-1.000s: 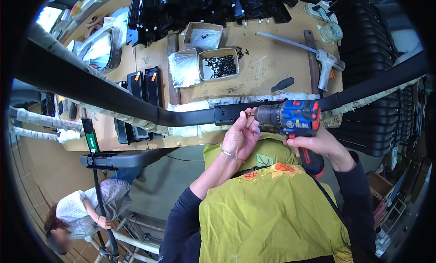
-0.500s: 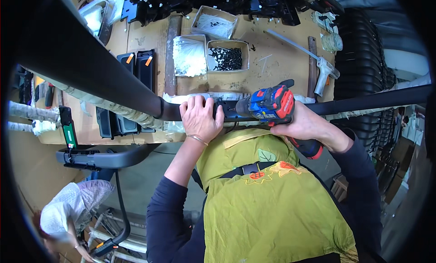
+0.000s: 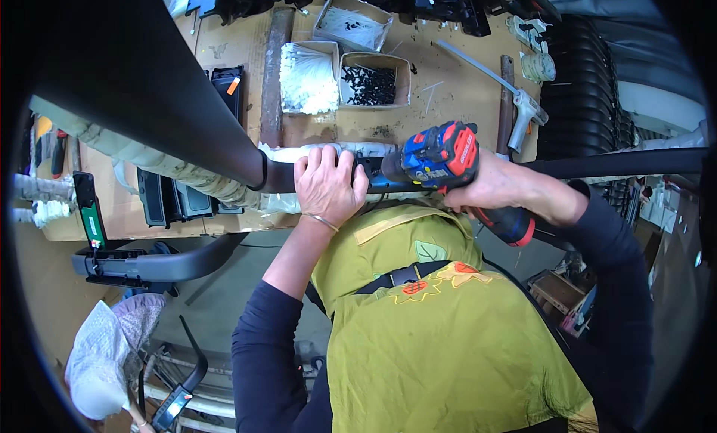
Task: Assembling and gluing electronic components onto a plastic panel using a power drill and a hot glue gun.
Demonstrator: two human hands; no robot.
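Observation:
My right hand [image 3: 485, 180] is wrapped round the grip of a blue and red cordless drill [image 3: 433, 158]. Its nose points left, against a small dark part on a long black tubular frame [image 3: 612, 166]. The drill tip and what lies under it are hidden. My left hand [image 3: 331, 185] lies over the same frame just left of the drill, fingers bent across the top and thumb toward the dark part. A thick black upright [image 3: 149, 74] of the frame rises toward the upper left. Wrapped padding [image 3: 172, 158] supports the frame from beneath.
Ahead on the cardboard-covered table stand boxes of black screws [image 3: 370, 85], white cable ties [image 3: 308, 78] and more ties [image 3: 351, 26]. A glue gun [image 3: 527, 113] lies right. Black trays [image 3: 175, 198] sit left. Another person [image 3: 104, 351] in a white cap bends at lower left.
The drill has shifted slightly left and up, still held against the frame. My left hand stays on the frame. The view has moved a little, and the other person's black part has turned.

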